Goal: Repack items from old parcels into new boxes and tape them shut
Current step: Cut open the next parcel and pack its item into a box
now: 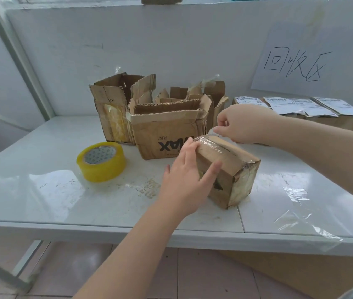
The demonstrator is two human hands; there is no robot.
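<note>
A small brown cardboard parcel point(233, 169), wrapped in clear tape, lies on the white table point(42, 190) in the middle. My left hand point(186, 180) lies against its near left side, fingers straight, thumb across the top edge. My right hand point(242, 124) is at the parcel's far end and pinches a strip of clear tape point(215, 129) that runs onto the parcel's top. A roll of yellow tape point(102, 161) lies flat to the left of the parcel.
Several torn open cardboard boxes point(167, 134) stand behind the parcel. Parcels with white shipping labels point(300, 106) sit at the back right below a handwritten paper sign point(292, 61). Loose clear film point(300, 216) lies at the table's front right edge.
</note>
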